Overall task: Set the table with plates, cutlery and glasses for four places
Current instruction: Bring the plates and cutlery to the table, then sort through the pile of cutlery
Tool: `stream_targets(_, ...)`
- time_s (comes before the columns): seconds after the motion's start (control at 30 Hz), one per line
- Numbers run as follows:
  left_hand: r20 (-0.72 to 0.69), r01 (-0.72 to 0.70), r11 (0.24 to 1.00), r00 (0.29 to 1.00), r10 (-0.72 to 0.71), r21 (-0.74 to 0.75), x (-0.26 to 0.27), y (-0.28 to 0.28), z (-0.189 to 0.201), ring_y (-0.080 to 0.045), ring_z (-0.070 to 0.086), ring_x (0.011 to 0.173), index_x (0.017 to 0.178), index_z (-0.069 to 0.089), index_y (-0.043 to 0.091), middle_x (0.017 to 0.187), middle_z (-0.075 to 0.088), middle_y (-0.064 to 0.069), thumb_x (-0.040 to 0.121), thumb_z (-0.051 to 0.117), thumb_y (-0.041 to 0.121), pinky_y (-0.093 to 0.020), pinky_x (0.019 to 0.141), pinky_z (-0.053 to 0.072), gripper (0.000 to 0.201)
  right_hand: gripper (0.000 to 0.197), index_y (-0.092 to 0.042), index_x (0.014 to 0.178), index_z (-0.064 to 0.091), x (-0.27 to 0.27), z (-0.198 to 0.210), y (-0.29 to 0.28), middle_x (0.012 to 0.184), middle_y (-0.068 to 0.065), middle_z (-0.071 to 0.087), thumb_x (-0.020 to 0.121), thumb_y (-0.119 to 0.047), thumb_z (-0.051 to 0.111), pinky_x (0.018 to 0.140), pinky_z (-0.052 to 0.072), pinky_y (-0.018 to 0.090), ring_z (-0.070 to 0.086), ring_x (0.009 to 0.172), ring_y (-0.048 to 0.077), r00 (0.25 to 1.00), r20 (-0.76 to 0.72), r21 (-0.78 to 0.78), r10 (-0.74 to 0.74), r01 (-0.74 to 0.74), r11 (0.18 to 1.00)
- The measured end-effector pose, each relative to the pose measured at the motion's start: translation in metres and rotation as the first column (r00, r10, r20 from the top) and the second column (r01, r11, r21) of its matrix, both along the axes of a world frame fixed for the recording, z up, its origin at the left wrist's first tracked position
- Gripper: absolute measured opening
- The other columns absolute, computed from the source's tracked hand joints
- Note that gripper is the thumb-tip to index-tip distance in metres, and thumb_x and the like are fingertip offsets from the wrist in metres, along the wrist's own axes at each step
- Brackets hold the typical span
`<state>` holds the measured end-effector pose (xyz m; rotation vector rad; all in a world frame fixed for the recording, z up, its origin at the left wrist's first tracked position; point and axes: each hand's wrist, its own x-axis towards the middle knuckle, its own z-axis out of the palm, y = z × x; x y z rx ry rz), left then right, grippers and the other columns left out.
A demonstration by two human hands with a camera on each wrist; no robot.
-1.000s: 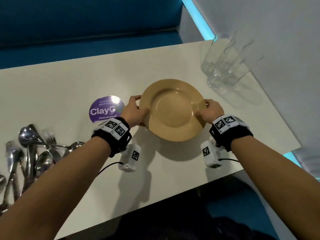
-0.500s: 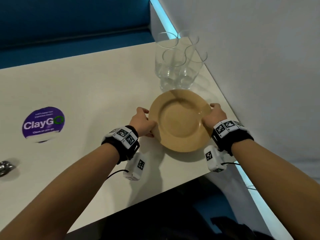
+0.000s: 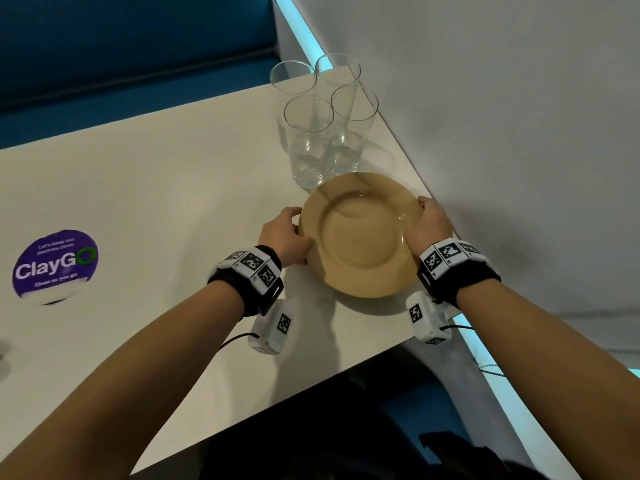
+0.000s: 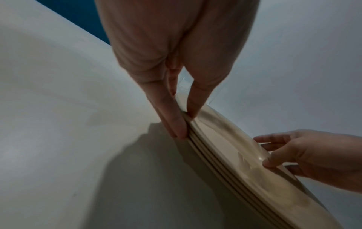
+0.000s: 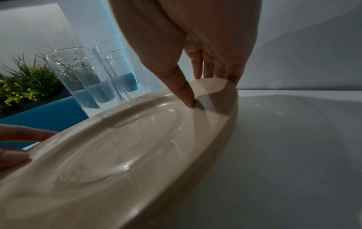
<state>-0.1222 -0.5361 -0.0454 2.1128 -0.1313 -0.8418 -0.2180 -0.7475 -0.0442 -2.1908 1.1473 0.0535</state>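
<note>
A stack of several tan plates (image 3: 360, 237) is held just above the white table (image 3: 156, 202), near its right edge. My left hand (image 3: 287, 237) grips the stack's left rim, thumb on top and fingers beneath (image 4: 176, 124). My right hand (image 3: 429, 223) grips the right rim, thumb pressed on the top plate (image 5: 188, 99). The layered rims of the plates (image 4: 225, 162) show in the left wrist view. Several clear glasses (image 3: 322, 126) stand just beyond the plates (image 5: 137, 147), close to the far rim.
A grey wall (image 3: 502, 133) runs along the table's right edge, close to my right hand. A purple round ClayGo sticker (image 3: 55, 265) lies at the left. A blue bench (image 3: 121, 46) is beyond the table. The glasses (image 5: 88, 80) stand before a plant (image 5: 25, 83).
Both hands have carried the plate stack to the right, toward the wall and close to the glasses. The cutlery pile at the left has left the view.
</note>
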Motion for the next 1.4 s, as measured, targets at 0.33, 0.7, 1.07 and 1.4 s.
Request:
stream_targets(0.33,0.006,-0.076,0.995,0.997,0.077,-0.071,0.006,0.035,0.001,-0.022,0.069,0.078,0.137,0.045,0.017,0.103,0.065,-0.005,0.087,0.063,0.020,-0.036,0.076,0.060,0.053,0.065,-0.011,0.137,0.036,0.023,0.022,0.052,0.140,0.009,0.040,0.076,-0.009,0.060,0.111,0.030,0.037,0.034,0.132,0.027,0.971,-0.010,-0.281,0.239,-0.232,0.931)
stream_targets(0.7,0.204,-0.319,0.944,0.933,0.296,0.089,0.038,0.284,0.029,-0.013,0.059,0.095,0.116,0.060,0.019,0.098,0.065,0.005,0.086,0.060,0.021,-0.020,0.083,0.039,0.030,0.024,-0.018,0.109,0.062,0.117,0.033,0.302,0.111,-0.001,0.061,0.086,-0.011,0.059,0.075,0.042,0.013,0.059,0.094,0.014,0.608,0.201,0.059,0.768,-0.791,0.609)
stream_targets(1.07,0.119,-0.146,0.899,0.987,0.106,0.414,0.033,0.528,0.016,-0.009,0.057,0.075,0.086,0.060,0.021,0.080,0.062,0.005,0.077,0.074,0.028,-0.019,0.061,0.042,0.018,0.031,-0.015,0.115,0.061,0.140,0.013,0.555,0.109,0.002,0.064,0.086,-0.025,0.061,0.084,0.046,0.024,0.059,0.097,0.015,0.431,-0.004,0.142,0.902,-0.893,0.428)
stream_targets(1.4,0.269,0.194,0.697,0.826,-0.496,0.690,0.067,0.517,-0.003,-0.029,0.040,0.122,0.118,0.059,0.023,0.124,0.049,-0.007,0.094,0.051,0.029,-0.039,0.096,0.039,0.026,0.035,-0.015,0.116,0.058,0.150,-0.005,0.589,0.120,0.009,0.053,0.083,-0.025,0.063,0.094,0.044,0.032,0.050,0.113,0.024,0.352,-0.214,0.037,0.911,-0.929,0.368)
